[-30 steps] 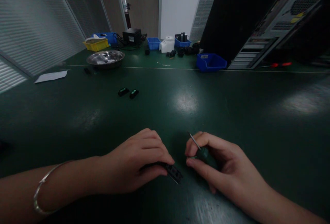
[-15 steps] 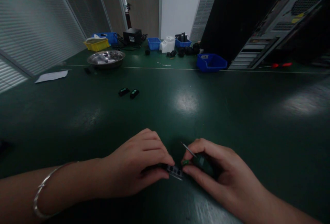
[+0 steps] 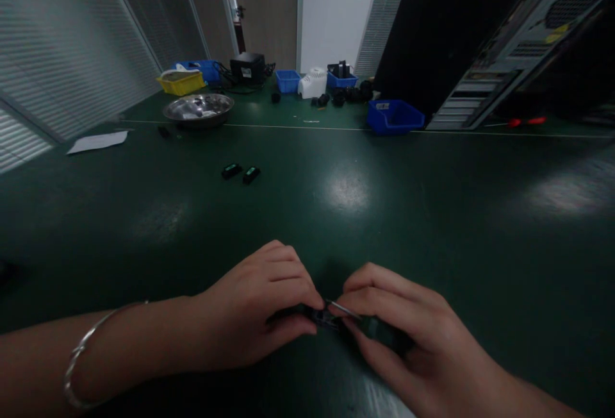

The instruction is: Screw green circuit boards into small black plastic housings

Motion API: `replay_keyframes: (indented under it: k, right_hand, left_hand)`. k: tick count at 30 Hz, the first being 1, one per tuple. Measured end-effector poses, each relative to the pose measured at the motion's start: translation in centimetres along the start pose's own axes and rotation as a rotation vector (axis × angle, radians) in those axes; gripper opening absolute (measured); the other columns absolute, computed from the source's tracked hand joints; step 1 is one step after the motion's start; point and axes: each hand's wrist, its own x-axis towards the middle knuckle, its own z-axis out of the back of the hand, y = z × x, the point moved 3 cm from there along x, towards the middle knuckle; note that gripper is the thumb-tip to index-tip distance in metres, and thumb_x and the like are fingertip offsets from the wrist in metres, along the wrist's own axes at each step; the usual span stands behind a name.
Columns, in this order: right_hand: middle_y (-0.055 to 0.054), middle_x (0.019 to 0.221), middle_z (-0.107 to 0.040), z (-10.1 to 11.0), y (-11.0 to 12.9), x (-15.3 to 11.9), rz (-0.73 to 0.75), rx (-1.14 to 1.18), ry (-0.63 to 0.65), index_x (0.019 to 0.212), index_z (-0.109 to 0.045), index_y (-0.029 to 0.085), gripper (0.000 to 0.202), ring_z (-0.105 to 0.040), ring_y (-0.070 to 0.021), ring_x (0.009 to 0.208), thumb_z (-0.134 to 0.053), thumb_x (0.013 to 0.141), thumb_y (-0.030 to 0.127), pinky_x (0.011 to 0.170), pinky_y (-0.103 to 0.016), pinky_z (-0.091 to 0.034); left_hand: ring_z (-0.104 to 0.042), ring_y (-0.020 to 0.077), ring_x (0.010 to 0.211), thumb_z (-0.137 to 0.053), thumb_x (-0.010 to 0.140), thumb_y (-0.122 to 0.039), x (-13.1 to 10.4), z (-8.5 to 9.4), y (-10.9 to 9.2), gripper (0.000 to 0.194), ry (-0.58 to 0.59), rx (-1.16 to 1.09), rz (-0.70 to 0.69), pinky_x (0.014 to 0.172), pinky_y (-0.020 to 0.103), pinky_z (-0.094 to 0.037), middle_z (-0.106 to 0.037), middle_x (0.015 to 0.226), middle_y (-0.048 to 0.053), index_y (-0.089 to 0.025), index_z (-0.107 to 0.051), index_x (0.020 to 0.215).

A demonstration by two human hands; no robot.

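Observation:
Near the front of the table, my left hand [image 3: 271,299] pinches a small dark plastic part [image 3: 327,320] with slots in it between thumb and fingers. My right hand [image 3: 416,322] is closed round a screwdriver [image 3: 346,310]. Its thin metal shaft crosses over the fingertips and points left, while the dark handle lies mostly hidden in the palm. The right fingertips meet at the right end of the dark part. Whatever sits between them is hidden.
Two small black pieces with green tops [image 3: 231,170] lie farther back on the green table [image 3: 432,213]. Behind them stand a metal bowl [image 3: 198,110], a yellow bin [image 3: 180,83], a blue bin [image 3: 394,118] and a white housing [image 3: 312,83]. Paper [image 3: 97,142] lies left.
My right hand has brought its fingertips left and down onto the dark part, and the screwdriver shaft has swung lower. The small green piece in those fingertips no longer shows. My left hand has barely moved.

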Motion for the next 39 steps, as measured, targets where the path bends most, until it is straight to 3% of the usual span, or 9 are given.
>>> replay_keyframes:
  k: [13, 19, 25, 29, 33, 37, 39]
  right_hand:
    - [-0.008, 0.097, -0.065, -0.4, -0.1, -0.5, 0.051, -0.209, 0.101, 0.103, -0.066, 0.018, 0.032, -0.064, -0.0181, 0.084, -0.051, 0.082, -0.001, 0.071, -0.025, -0.056]
    - [-0.01, 0.092, -0.068, -0.4, 0.4, -0.6, 0.138, -0.407, 0.144, 0.098, -0.07, 0.015, 0.026, -0.067, -0.0188, 0.076, -0.046, 0.09, 0.006, 0.065, -0.025, -0.057]
    - [-0.01, 0.096, -0.07, -0.4, 0.4, -0.6, 0.203, -0.437, 0.159, 0.104, -0.07, 0.016, 0.027, -0.069, -0.0196, 0.078, -0.049, 0.09, 0.008, 0.065, -0.026, -0.058]
    - [-0.008, 0.088, -0.07, -0.1, 1.6, -0.5, 0.286, -0.559, 0.108, 0.102, -0.071, 0.015, 0.039, -0.069, -0.0176, 0.072, -0.032, 0.104, 0.014, 0.059, -0.026, -0.057]
    - [-0.007, 0.08, -0.07, -0.2, 2.2, -0.6, 0.345, -0.618, 0.097, 0.096, -0.072, 0.013, 0.055, -0.068, -0.0171, 0.069, -0.017, 0.106, 0.014, 0.056, -0.027, -0.055]
    - [-0.008, 0.091, -0.07, -0.4, 1.3, -0.8, 0.285, -0.5, 0.087, 0.101, -0.07, 0.015, 0.04, -0.068, -0.0169, 0.074, -0.031, 0.104, 0.016, 0.061, -0.026, -0.056]
    - [-0.008, 0.1, -0.068, -0.4, 0.4, -0.9, 0.171, -0.406, 0.103, 0.107, -0.068, 0.017, 0.026, -0.068, -0.0182, 0.083, -0.044, 0.098, 0.012, 0.07, -0.027, -0.057]
  left_hand:
    - [-0.058, 0.0195, 0.086, -0.064, 0.09, -0.015, 0.1, 0.0, -0.3, 0.007, -0.002, -0.011, 0.011, 0.081, 0.033, -0.039, -0.067, 0.089, 0.004, -0.018, -0.063, 0.097]
    - [-0.058, 0.0196, 0.086, -0.064, 0.091, -0.017, 0.2, -0.1, -0.3, 0.008, -0.005, -0.006, -0.009, 0.08, 0.034, -0.04, -0.067, 0.09, 0.004, -0.017, -0.063, 0.099]
    - [-0.058, 0.019, 0.084, -0.064, 0.091, -0.016, 0.2, 0.1, -0.4, 0.007, -0.011, -0.01, -0.02, 0.079, 0.033, -0.04, -0.067, 0.087, 0.004, -0.016, -0.064, 0.098]
    - [-0.058, 0.0191, 0.086, -0.064, 0.091, -0.018, 0.1, 0.0, -0.4, 0.008, 0.005, -0.009, -0.001, 0.081, 0.034, -0.04, -0.067, 0.089, 0.004, -0.017, -0.063, 0.099]
    - [-0.058, 0.0202, 0.089, -0.068, 0.09, -0.021, 0.0, 0.1, -0.5, 0.011, 0.022, -0.027, 0.017, 0.083, 0.035, -0.039, -0.067, 0.091, 0.004, -0.017, -0.064, 0.1]
    - [-0.058, 0.0204, 0.089, -0.072, 0.087, -0.027, 0.3, 0.1, -0.7, 0.019, 0.033, -0.041, 0.021, 0.083, 0.035, -0.039, -0.067, 0.092, 0.004, -0.017, -0.063, 0.101]
    - [-0.058, 0.0196, 0.088, -0.069, 0.089, -0.024, 0.4, 0.0, -0.8, 0.014, 0.026, -0.043, 0.041, 0.083, 0.035, -0.039, -0.066, 0.091, 0.003, -0.017, -0.062, 0.099]
